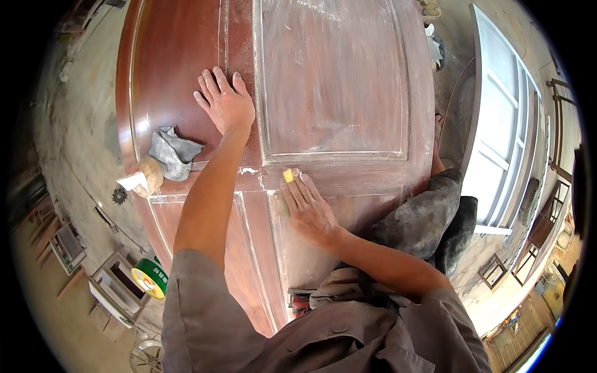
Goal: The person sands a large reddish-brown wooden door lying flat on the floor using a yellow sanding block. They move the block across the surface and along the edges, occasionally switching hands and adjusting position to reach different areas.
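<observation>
My right hand (309,208) presses flat, fingers together, on a yellow sanding pad (287,177) lying on the door (336,93) at its middle rail. My left hand (225,102) rests open, fingers spread, holding nothing, on the door's left stile. A grey rag (173,152) lies just beside it

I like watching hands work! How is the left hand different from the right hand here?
The left hand lies flat and bare on the door, fingers spread; the right hand presses a yellow sanding pad, fingers together. The left rests on glossy wood, the right on dusty, whitened wood. Both lie palm down.
</observation>
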A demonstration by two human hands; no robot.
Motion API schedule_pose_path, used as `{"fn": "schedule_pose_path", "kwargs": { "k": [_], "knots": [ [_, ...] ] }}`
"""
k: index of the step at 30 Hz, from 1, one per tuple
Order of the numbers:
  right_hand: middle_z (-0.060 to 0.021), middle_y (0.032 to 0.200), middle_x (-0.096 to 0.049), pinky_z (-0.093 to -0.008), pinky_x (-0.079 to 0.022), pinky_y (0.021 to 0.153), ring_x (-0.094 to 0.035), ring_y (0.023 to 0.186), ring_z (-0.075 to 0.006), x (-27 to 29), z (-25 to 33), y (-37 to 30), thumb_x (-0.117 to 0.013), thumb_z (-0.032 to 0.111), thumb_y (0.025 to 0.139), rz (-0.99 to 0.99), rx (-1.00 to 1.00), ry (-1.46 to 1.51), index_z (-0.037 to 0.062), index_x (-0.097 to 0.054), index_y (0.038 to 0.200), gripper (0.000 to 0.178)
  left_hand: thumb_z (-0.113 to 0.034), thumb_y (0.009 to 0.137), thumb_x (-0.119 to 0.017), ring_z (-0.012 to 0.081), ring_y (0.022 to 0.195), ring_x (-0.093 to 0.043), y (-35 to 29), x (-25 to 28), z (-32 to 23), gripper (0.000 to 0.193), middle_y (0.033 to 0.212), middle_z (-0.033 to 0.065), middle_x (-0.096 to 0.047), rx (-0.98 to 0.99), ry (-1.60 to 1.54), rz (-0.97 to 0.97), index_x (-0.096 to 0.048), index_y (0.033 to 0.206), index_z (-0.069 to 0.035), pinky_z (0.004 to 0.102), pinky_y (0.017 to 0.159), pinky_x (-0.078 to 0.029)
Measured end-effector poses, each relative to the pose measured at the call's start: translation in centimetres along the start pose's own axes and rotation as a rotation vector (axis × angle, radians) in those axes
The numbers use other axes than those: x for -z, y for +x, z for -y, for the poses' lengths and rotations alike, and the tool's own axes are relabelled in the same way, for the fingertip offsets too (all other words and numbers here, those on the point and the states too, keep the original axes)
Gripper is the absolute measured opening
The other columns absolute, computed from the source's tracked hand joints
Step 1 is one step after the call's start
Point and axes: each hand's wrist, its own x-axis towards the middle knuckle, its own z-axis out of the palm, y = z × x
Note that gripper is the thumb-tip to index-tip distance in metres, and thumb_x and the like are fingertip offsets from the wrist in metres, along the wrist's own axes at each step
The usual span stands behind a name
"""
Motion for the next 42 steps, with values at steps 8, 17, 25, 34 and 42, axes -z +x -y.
{"fn": "schedule_pose_path", "kwargs": {
  "k": [8, 17, 25, 34, 42],
  "knots": [
    [-0.0339, 0.162, -0.036, -0.0548, -0.024, 0.129, -0.032, 0.154, -0.0476, 3.5, -7.0, -8.6, -0.065, 0.02, 0.089, 0.006, -0.35, 0.02, -0.0147, -0.033, 0.155, 0.081, -0.042, 0.111, -0.041, 0.0374, 0.155, -0.031, 0.2, 1.2, 1.8, 0.06, 0.163, 0.0224, -0.042, -0.02, 0.03, -0.058, -0.047, 0.155, -0.001, 0.0589, 0.127, -0.018],
    [-0.0385, 0.162, -0.031, -0.0556, -0.022, 0.129, -0.027, 0.154, -0.0523, 2.9, -7.2, -7.3, -0.06, 0.015, 0.094, -0.263, -0.558, 0.207, -0.0183, -0.029, 0.155, 0.076, -0.043, 0.112, -0.038, 0.0333, 0.157, -0.031, 0.3, 0.0, 2.2, 0.06, 0.165, 0.019, -0.041, -0.026, 0.064, -0.032, -0.046, 0.157, -0.004, 0.0559, 0.128, -0.02],
    [-0.0424, 0.159, -0.03, -0.0581, -0.02, 0.128, -0.025, 0.152, -0.0578, 2.6, -10.8, -7.6, -0.063, 0.015, 0.094, -0.375, -0.885, 0.201, -0.022, -0.025, 0.153, 0.079, -0.044, 0.112, -0.035, 0.0332, 0.158, -0.029, -0.4, -0.5, 1.6, 0.061, 0.167, 0.0186, -0.037, -0.017, 0.05, 0.053, -0.042, 0.158, -0.004, 0.0553, 0.128, -0.019],
    [-0.0483, 0.155, -0.027, -0.0595, -0.019, 0.128, -0.022, 0.15, -0.0631, 2.1, -8.9, -8.4, -0.061, 0.012, 0.095, -0.456, -1.119, 0.346, -0.0238, -0.021, 0.152, 0.078, -0.049, 0.112, -0.031, 0.0288, 0.159, -0.026, 0.8, -0.1, 3.4, 0.065, 0.169, 0.0153, -0.035, 0.01, 0.08, 0.058, -0.04, 0.161, -0.007, 0.0528, 0.129, -0.017],
    [-0.0443, 0.157, -0.031, -0.0584, -0.021, 0.128, -0.026, 0.151, -0.0591, 2.7, -9.2, -9.9, -0.06, 0.019, 0.098, -0.354, -1.103, 0.273, -0.0224, -0.03, 0.15, 0.074, -0.049, 0.112, -0.031, 0.0306, 0.158, -0.028, 0.8, 0.0, 3.7, 0.065, 0.169, 0.0155, -0.036, 0.006, 0.063, 0.044, -0.042, 0.16, -0.007, 0.0533, 0.129, -0.018]
  ]
}}
